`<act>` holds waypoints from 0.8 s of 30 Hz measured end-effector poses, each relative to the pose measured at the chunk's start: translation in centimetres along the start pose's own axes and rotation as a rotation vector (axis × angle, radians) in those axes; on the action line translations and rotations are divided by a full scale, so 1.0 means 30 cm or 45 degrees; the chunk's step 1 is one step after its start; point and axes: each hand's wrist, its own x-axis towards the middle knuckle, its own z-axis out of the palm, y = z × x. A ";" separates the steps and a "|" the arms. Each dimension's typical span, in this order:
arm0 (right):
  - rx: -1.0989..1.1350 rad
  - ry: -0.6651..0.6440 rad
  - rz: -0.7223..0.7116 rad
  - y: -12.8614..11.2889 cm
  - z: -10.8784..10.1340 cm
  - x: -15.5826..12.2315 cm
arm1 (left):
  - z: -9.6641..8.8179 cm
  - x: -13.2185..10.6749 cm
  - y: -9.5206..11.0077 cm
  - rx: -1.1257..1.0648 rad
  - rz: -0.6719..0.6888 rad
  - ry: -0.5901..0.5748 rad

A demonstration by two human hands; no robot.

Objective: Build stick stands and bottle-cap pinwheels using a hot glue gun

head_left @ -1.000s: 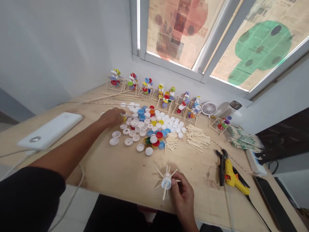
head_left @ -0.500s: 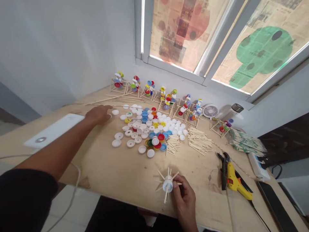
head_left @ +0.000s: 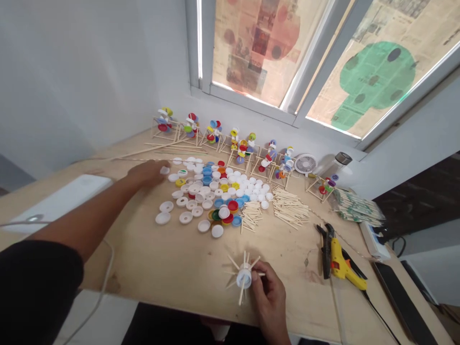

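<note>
My right hand (head_left: 269, 298) is at the near edge of the wooden table (head_left: 172, 263). Its fingers pinch a white bottle cap with short wooden sticks (head_left: 245, 277) radiating from it like spokes. My left arm stretches out to the far left side of a pile of white and coloured bottle caps (head_left: 215, 191). The fingertips of my left hand (head_left: 148, 172) are closed on a single white cap (head_left: 165, 170) that lies just apart from the pile.
Piles of short sticks (head_left: 289, 209) lie right of the caps. A row of cap-and-stick models (head_left: 215, 134) stands under the window, with a small fan (head_left: 305, 164). A yellow glue gun (head_left: 344, 266) and pliers (head_left: 325, 249) lie on the right. A white device (head_left: 59, 201) lies on the left.
My left hand pulled back left out of the cap pile, then returned to a lone white cap. The right hand kept its hold on the spoked cap. The view shifted slightly.
</note>
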 end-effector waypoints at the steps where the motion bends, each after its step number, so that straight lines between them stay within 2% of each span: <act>1: -0.001 -0.005 0.004 -0.002 0.000 0.001 | -0.007 -0.002 0.009 0.014 -0.023 -0.032; 4: -0.003 -0.016 0.021 -0.004 -0.002 0.000 | -0.025 -0.009 0.049 0.039 -0.059 -0.094; 10: -0.012 -0.023 0.053 -0.007 -0.003 -0.006 | -0.021 0.012 0.168 -0.018 0.043 -0.138; 13: -0.008 -0.020 0.047 -0.006 -0.002 -0.008 | -0.018 0.017 0.202 -0.046 0.059 -0.136; 16: -0.003 -0.022 0.055 -0.002 -0.002 -0.010 | -0.022 0.001 0.190 -0.073 0.046 -0.104; 19: 0.010 -0.035 0.053 0.002 -0.004 -0.008 | -0.024 -0.020 0.148 -0.053 -0.040 -0.088; 24: 0.028 -0.035 0.026 0.001 -0.007 0.000 | 0.002 -0.025 0.116 -0.025 -0.116 -0.188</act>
